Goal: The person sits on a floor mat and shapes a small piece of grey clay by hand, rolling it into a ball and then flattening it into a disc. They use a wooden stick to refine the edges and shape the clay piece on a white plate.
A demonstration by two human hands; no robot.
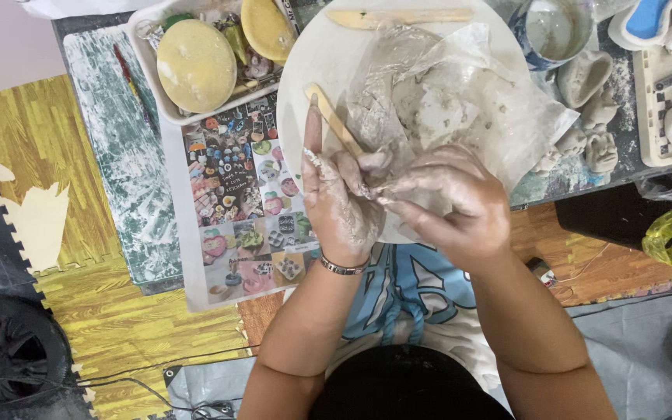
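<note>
Seen from above, a person's two clay-smeared hands meet over a round white board at the table edge. The left hand grips a wooden stick between curled fingers, index finger raised. The right hand is closed, pinching a small lump of clay against the left fingers. A crumpled plastic sheet lies on the board just behind them.

Risks, as I judge them: the wet lump could slip from the pinch, or the stick could snag the plastic (it lies close).

Counts: two hands, two sticks (the second on the board's far rim), one cup, two yellow sponges.
</note>
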